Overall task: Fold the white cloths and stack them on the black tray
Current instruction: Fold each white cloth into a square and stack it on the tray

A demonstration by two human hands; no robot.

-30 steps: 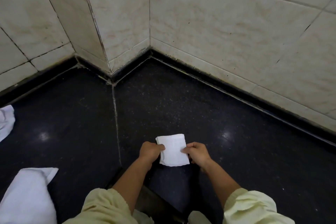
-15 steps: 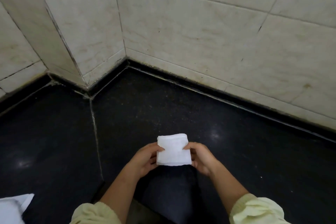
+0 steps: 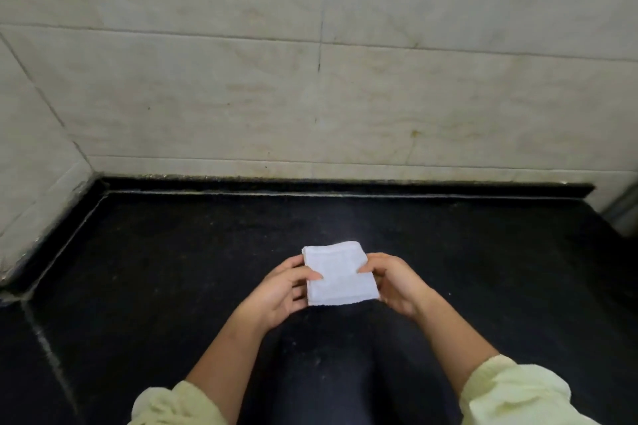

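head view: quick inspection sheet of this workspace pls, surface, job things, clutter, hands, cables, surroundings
surface: black stone surface, speckled, with a pale seam at the left
job's things: one folded white cloth, held between both hands; black tray not in view
clutter: nothing seen
grippers: left hand pinches the cloth's left edge, right hand pinches its right edge
cables: nothing seen
surroundings: pale tiled wall with a black skirting at its base; pale yellow sleeves at the bottom edge
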